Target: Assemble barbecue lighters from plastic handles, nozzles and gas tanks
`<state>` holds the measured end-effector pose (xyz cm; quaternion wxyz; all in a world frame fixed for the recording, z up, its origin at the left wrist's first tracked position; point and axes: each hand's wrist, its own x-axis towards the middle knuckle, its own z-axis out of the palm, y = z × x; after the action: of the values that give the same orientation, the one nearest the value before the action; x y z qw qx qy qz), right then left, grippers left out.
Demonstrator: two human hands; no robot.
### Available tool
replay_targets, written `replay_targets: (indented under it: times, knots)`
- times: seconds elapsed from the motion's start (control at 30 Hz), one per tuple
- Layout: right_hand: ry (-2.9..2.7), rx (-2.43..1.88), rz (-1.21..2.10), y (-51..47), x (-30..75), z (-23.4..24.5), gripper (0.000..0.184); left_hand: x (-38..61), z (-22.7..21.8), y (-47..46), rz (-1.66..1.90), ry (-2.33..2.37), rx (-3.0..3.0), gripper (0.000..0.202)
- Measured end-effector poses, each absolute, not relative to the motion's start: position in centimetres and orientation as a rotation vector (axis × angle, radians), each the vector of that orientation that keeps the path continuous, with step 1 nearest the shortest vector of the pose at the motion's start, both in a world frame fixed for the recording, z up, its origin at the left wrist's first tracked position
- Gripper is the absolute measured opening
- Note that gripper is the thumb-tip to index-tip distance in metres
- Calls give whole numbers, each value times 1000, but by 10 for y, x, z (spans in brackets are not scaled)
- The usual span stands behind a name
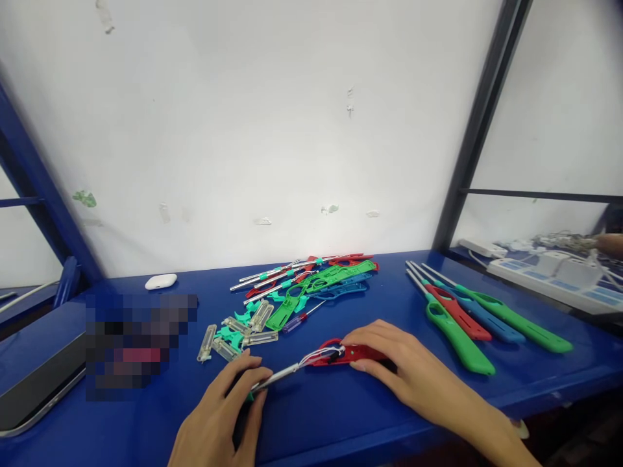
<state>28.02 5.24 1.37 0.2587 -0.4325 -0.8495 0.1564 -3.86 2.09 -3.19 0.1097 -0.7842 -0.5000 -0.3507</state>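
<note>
Left hand (226, 405): at the bottom of the frame, left of middle, fingers curled and closed round the left end of a slim, shiny metal tube (282, 373); a bit of teal plastic shows by the thumb.
Phone (41, 383): far left, a flat dark slab with a pale rounded edge.
White case (161, 281): left, towards the wall, smooth and pill-shaped.
Clear parts (263, 316): left of centre, see-through oblongs, loosely scattered.
Teal clips (228, 337): small, angular plastic pieces among them.
Pile: about the centre, thin metal rods (265, 292) overlapping ribbed, hollow green shells (335, 277), with red and blue ones alongside.
Screwdriver (294, 323): just below the pile, translucent purple handle, thin metal shaft.
Red shell (363, 353): lower middle of the frame, long plastic with a looped left end; pale, thin wires (314, 355) arc from it to the tube, beside a small black part.
Right hand (396, 360): right of the shell, gripping it with fingers over the top and thumb along the lower edge.
Lighters (463, 315): right, four lying slantwise, matte green, red and blue bodies, finger loops, metal stems.
Power strip (523, 275): right edge, white plastic, adapters plugged in.
Table (316, 428): glossy blue, beneath everything.
</note>
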Motion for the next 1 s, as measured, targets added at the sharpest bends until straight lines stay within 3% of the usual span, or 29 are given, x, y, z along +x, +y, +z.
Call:
replay_targets:
  times: [0.47, 0.67, 0.83, 1.0]
  knots:
    - [-2243, -1288, 379, 51, 286, 6, 48, -31, -20, 16, -1121, -1544, -2293, 22]
    - [-2256, -1176, 358, 52, 285, 11, 34, -26, -15, 10, -1214, -1616, -2260, 20]
    - [-2252, -1202, 318, 45, 284, 14, 42, -27, -16, 11, -1200, -1612, -2264, 22]
    - [-2270, -1216, -90, 80, 300, 44, 28, -26, -16, 12, -1215, -1505, -2229, 22]
